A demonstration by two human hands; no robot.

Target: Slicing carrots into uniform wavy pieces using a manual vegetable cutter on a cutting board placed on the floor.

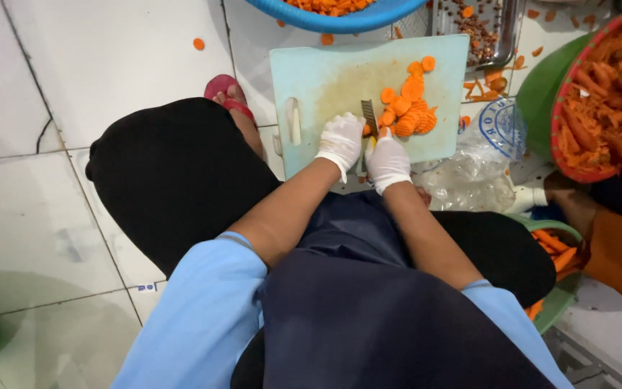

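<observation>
A pale blue cutting board [325,79] lies on the white tiled floor before my knees. On its right half sits a heap of orange carrot slices [408,108]. My left hand [340,140], in a white glove, presses down on a carrot piece [366,130] at the board's near edge. My right hand [386,160], also gloved, grips a crinkle-blade knife [370,115] whose blade stands upright against the carrot, right beside the left fingers.
A blue basin [340,20] of cut carrot is beyond the board. A metal tray [507,43] holds scraps. At right, a red-rimmed green basin [541,94] holds peelings, a clear plastic bag [476,166] lies crumpled, and a green bowl [559,295] holds whole carrots. Another person's hand [566,198] is at right.
</observation>
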